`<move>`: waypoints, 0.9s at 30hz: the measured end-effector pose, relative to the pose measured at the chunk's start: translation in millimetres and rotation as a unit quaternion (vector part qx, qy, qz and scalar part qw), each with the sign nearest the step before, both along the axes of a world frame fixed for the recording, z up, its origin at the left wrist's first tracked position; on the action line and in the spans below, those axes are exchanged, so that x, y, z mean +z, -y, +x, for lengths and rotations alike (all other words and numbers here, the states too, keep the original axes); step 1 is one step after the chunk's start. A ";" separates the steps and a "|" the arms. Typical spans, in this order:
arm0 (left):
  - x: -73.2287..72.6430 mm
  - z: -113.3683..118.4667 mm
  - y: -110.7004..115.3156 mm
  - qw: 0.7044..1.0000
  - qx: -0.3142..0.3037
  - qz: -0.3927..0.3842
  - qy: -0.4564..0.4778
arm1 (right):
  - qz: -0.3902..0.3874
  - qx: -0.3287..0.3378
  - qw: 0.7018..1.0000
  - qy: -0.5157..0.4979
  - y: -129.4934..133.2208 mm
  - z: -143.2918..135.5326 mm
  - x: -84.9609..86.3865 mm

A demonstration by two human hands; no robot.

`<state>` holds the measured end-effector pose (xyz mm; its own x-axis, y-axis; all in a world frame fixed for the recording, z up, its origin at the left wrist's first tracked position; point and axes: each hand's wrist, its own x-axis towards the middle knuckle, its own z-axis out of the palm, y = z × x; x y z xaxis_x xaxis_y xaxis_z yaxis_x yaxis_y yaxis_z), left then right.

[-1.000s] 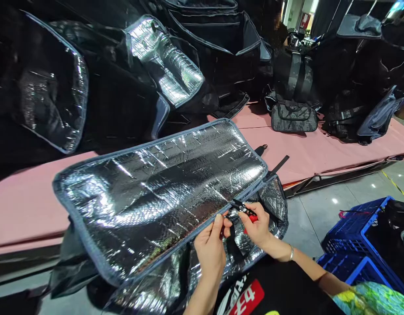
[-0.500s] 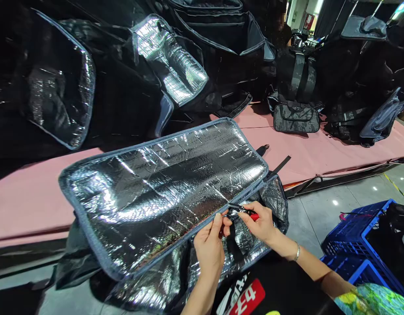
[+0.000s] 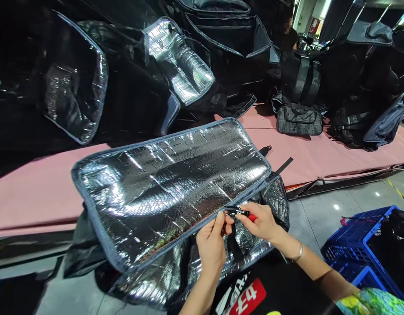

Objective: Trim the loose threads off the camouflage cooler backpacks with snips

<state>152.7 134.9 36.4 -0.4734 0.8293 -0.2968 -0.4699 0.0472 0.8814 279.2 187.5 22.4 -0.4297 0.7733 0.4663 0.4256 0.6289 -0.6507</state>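
The silver-lined panel [image 3: 175,188] lies face up, its long near side toward the person; its far part seems to rest over the tabletop [image 3: 38,188], while its near part overhangs the tabletop's front. That lay probably keeps the blue-grey binding [image 3: 189,234] of the near side within easy reach and in plain sight.

At the near side, right of the panel's middle, the left hand [image 3: 212,240] has thumb and fingertips pinched together at the binding, seemingly to steady that short stretch; whether a loose thread is also in this grip cannot be told. Just beside it, toward the panel's right corner, the right hand's [image 3: 259,221] grip is wrapped around red-handled snips [image 3: 238,211]. Their dark blades point left along the binding, close to the left fingertips, likely for fine control; whether they touch the edge is too small to tell.

Below the panel's near side hangs a crumpled silver-lined bag body [image 3: 248,238], which appears to belong with it. A black strap [image 3: 283,165] sticks out past the panel's right corner. Behind the panel stand large black bags [image 3: 133,105]; beyond its right end sit a camouflage-patterned bag [image 3: 299,120] and, lower, a blue crate [image 3: 344,238].
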 end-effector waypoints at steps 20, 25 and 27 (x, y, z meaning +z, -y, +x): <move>7.9 1.2 0.0 0.999 0.000 -0.015 0.049 | 0.067 0.058 0.993 0.074 -46.4 4.7 30.0; 8.1 -2.1 -5.1 0.999 0.001 -0.012 0.045 | 0.109 0.094 0.986 0.089 -59.8 -3.8 27.9; 9.8 -4.9 -6.8 0.999 -0.004 -0.015 0.037 | 0.106 0.110 0.984 0.092 -64.5 -6.5 30.1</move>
